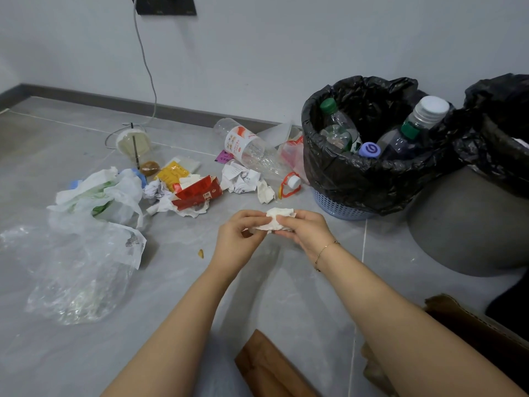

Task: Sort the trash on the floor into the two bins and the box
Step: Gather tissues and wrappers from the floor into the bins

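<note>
— What stands along the floor's right edge?
— A grey bin (469, 224), then a blue basket bin (340, 206) holding bottles.
— And the hands?
— Left hand (239, 239) and right hand (305, 230) both pinch a crumpled tissue (276, 220) above mid-floor.

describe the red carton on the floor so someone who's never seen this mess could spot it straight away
Start at the blue basket bin lined with a black bag and look left across the floor into the litter pile. The red carton lies crushed and torn open at the pile's middle, among crumpled white paper, just in front of a yellow packet. It is the only solid red piece there.
</note>
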The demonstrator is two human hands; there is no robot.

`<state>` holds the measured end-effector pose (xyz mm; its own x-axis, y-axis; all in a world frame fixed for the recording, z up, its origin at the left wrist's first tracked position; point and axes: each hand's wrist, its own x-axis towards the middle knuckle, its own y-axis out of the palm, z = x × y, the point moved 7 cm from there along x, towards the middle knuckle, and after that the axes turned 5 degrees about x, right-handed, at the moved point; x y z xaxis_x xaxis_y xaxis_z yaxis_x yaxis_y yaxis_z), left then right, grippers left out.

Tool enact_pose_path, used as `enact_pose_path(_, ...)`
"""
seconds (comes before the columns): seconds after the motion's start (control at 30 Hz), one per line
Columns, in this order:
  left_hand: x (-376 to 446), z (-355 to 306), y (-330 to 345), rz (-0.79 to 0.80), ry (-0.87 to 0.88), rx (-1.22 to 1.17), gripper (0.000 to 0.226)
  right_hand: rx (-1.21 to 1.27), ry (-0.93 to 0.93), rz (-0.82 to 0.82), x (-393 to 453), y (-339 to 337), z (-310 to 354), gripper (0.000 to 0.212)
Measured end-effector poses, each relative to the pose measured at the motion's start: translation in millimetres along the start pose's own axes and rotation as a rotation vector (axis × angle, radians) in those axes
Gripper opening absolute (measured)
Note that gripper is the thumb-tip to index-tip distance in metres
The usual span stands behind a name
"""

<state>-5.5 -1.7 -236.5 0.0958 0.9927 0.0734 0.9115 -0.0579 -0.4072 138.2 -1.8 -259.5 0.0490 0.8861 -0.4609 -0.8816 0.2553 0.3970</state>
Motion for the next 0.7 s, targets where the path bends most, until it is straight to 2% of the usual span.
enact_pose_path(0.13,18.1,14.6,0.1,-0.011,-0.178,-0.212,0.04,-0.072,-0.117,-0.176,6.1,-15.4,8.0,0.015)
enact_pose_path(0.23,49.0,30.4,0.1,-0.097,-0.208,-0.023,0.039,-0.147,-0.154,-0.252,13.8,-26.9,8.3,0.014)
enact_pose_path(0.33,84.6,43.3,11.3,-0.129,-0.18,0.206,0.03,-0.107,-0.168,-0.28,15.2,-36.1,15.6,0.014)
enact_pose_path(0.43,109.0,61.0,23.3,-0.153,-0.279,0.24,0.034,-0.029,-0.194,-0.273,14.8,-42.9,27.8,0.015)
enact_pose_path(0.53,117.3,70.0,31.8,-0.162,-0.298,0.342,0.037,0.022,-0.18,-0.237,17.7,-40.7,28.4,0.017)
enact_pose_path(0.7,108.9,65.2,44.6,-0.074,-0.143,0.52,0.015,0.039,-0.162,-0.18,21.0,-23.8,25.3,0.013)
